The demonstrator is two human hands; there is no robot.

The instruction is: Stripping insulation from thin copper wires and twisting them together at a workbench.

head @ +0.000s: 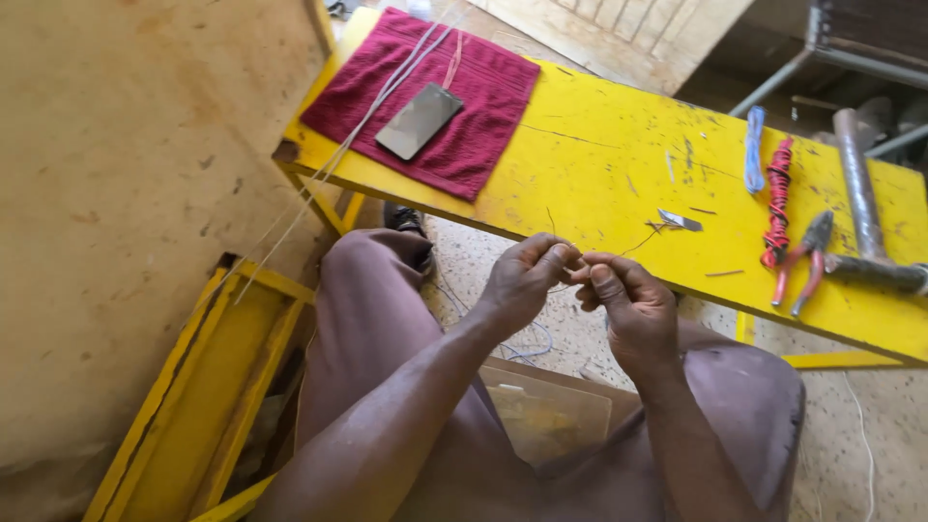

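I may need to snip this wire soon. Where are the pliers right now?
In the head view, the red-handled pliers lie on the yellow bench at the right, between the red wire coil and the hammer.

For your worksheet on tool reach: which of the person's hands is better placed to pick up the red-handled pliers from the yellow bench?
Probably the right hand: the pliers lie on its side of the bench; the left hand would have to cross over.

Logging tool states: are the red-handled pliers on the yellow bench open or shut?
Open: the pliers lie on the yellow bench with handles spread apart.
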